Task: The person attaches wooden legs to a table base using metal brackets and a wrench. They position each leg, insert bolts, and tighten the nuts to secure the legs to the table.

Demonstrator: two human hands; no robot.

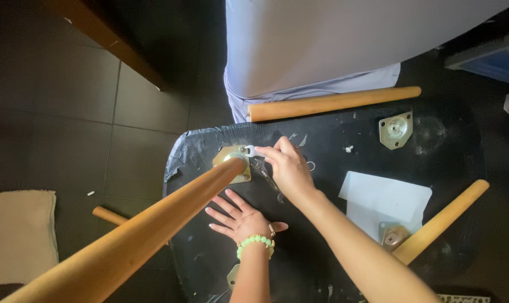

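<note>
An upturned seat with a black underside (322, 123) lies below me. A long wooden leg (153, 224) rises toward the camera from a brass mounting plate (227, 155). My right hand (288, 168) pinches a small white piece (250, 151) at that plate's edge, and a metal wrench (268, 178) lies under the hand. My left hand (240, 219), with a green bead bracelet, rests flat on the black surface, fingers spread, just beside the leg.
Another wooden leg (439, 221) stands in a plate at the right, beside a white sheet of paper (383, 196). A bare brass plate (396, 129) sits at the far right. Loose legs lie at the far edge (333, 102) and on the floor (111, 215). A cushion (18, 235) is at the left.
</note>
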